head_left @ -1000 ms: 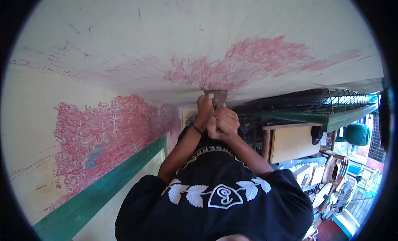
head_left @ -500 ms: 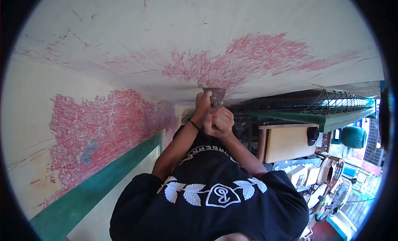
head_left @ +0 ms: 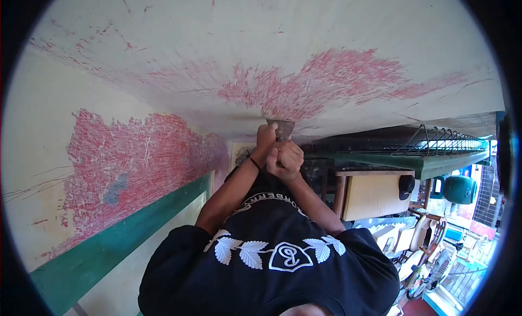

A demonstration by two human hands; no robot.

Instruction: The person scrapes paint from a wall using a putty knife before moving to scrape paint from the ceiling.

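A scraper (head_left: 281, 129) with a broad, flat metal blade is held in front of my chest, its edge at the lower end of a scratched red patch (head_left: 304, 82) on the pale wall. My right hand (head_left: 286, 159) is closed in a fist around the handle, which the fingers mostly hide. Above it and to the left, my left hand (head_left: 266, 136) grips the scraper close to the blade, with the thumb lying against the metal. A dark band circles my left wrist.
Another scraped red area (head_left: 136, 164) covers the left wall above a green painted band (head_left: 125, 237). To the right are a green-edged ledge (head_left: 380, 160) with a wire rack (head_left: 440, 143), a dark cap (head_left: 406, 186), a green container (head_left: 460, 190) and cluttered furniture.
Both hands keep hold of the scraper. Its blade looks slightly more tilted and has shifted a little lower in view. The whole view has also shifted slightly.
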